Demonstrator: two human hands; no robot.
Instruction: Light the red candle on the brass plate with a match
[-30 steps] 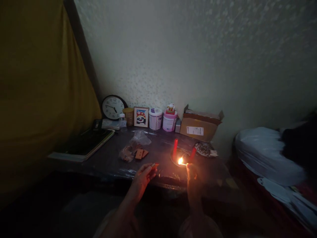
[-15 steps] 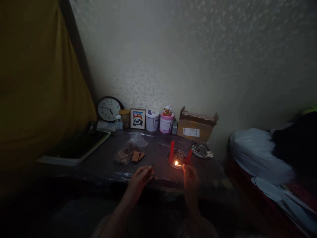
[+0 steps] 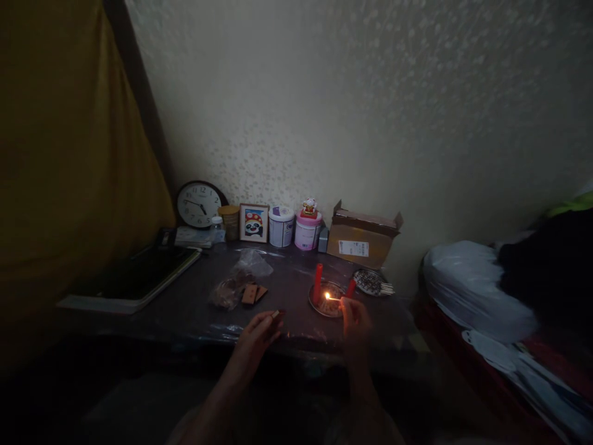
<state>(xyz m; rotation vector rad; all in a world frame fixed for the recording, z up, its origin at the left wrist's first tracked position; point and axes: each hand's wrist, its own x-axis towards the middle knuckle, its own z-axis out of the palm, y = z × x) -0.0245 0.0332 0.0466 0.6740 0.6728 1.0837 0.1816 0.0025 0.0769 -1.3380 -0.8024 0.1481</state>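
Between the fingertips of my right hand [image 3: 354,316] is a burning match [image 3: 333,299], its flame pointing left over a round plate [image 3: 330,314]. Two red candles stand at that plate: a taller left candle [image 3: 318,283] and a shorter right candle [image 3: 351,288], partly behind my fingers. I see no flame on either wick. My left hand [image 3: 256,334] is closed around a small matchbox [image 3: 276,314], mostly hidden by the fingers, near the table's front edge. Beyond it lie brown matchboxes [image 3: 250,293] beside a crumpled clear plastic bag [image 3: 252,264].
A patterned round dish [image 3: 368,282] with several matchsticks [image 3: 386,288] sits right of the candles. Along the wall stand a clock [image 3: 200,205], a framed panda picture [image 3: 254,223], a white tub [image 3: 281,227], a pink tub [image 3: 307,232] and a cardboard box [image 3: 361,238].
My right hand has raised the lit match slightly, bringing the flame higher over the plate between the candles. The left hand keeps its hold on the matchbox. The whole view has shifted a little.
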